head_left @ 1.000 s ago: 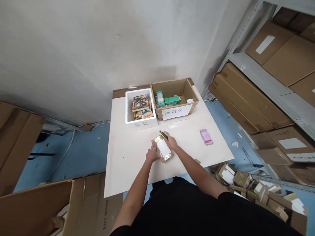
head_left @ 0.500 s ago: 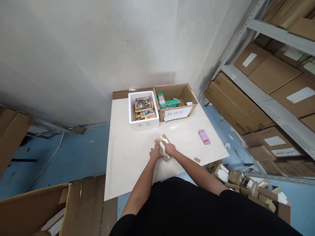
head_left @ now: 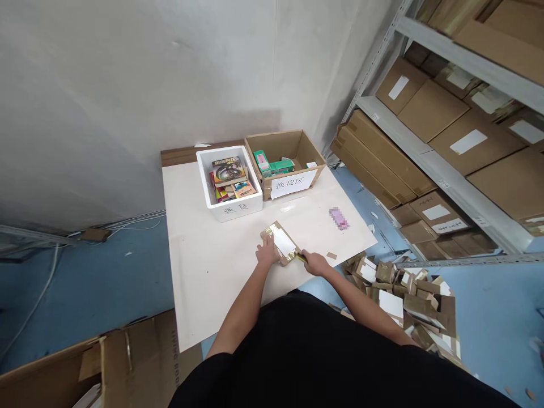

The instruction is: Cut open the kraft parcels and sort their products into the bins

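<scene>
A small brown parcel (head_left: pixel 282 243) with a white label and shiny tape lies flat on the white table (head_left: pixel 204 266). My left hand (head_left: pixel 267 251) presses on its near left corner, fingers bent over the edge. My right hand (head_left: pixel 315 262) is closed around a thin yellow-and-dark tool (head_left: pixel 301 258) whose tip meets the parcel's near right corner.
A white foam box (head_left: pixel 229 184) of books and a labelled cardboard box (head_left: pixel 284 163) stand at the table's far edge. A pink item (head_left: pixel 339 218) lies right. Torn packaging is piled on the floor (head_left: pixel 408 292). Shelves of cartons (head_left: pixel 437 130) stand right; an open carton (head_left: pixel 85 368) sits near left.
My right hand has drawn the tool from the parcel's far end down along it to its near right corner. My left hand stays on the parcel. The camera has turned right.
</scene>
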The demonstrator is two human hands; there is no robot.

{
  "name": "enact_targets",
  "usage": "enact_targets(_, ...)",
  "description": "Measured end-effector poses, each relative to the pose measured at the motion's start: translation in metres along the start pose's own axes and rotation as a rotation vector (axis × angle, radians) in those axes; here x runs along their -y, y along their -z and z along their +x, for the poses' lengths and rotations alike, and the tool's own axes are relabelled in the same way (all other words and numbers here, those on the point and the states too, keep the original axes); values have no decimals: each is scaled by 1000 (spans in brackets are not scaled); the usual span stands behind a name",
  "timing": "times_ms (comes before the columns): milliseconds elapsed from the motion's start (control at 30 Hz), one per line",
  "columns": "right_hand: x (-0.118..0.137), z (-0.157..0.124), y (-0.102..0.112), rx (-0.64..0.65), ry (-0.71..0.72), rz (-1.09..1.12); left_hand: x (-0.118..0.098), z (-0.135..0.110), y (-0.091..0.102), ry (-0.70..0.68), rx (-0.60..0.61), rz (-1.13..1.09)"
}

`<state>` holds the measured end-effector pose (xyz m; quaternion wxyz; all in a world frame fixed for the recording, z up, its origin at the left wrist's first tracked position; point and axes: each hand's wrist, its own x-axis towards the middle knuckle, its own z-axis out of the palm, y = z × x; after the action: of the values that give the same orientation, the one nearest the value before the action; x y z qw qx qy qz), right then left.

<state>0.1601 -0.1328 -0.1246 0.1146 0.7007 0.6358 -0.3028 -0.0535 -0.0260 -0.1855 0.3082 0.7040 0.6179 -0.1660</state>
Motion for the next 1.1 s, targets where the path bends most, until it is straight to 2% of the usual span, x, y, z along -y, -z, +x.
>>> enact_targets(67, -3, 3, -2, -150, -102, 112, -2, -1, 4, -18, 5, 57)
enact_targets(133, 1, 15, -9, -233, -213, 220, -4, -3, 7, -28, -4, 113)
enact_targets(300, 24, 69, -27, -150, -330, 377, -6, -11, 6, -4, -36, 158)
enact_targets(467, 44, 121, -11, -196, -268, 363, 5, -20, -6, 152, -28, 131)
enact_targets(600, 50, 144, 2, -244, -150, 397, 12, -23, -9, 141, -9, 133)
enact_targets(733, 32, 142, 0, -302, -208, 651, 19, -17, -12, -6, -174, 128)
enact_targets(800, 17, 132, -3, -236, -191, 792, 23, -12, -19, -97, -187, 133)
enact_targets(867, 3, 122, -5, -123, -155, 878, 28, -7, -28, -127, -155, 146)
enact_targets(967, -5, 112, -3, 0, -121, 819, 33, -1, -40, -133, -152, 144)
enact_targets(1100, 4, 112, 5, 11, -74, 552, 34, 4, -43, -124, -164, 130)
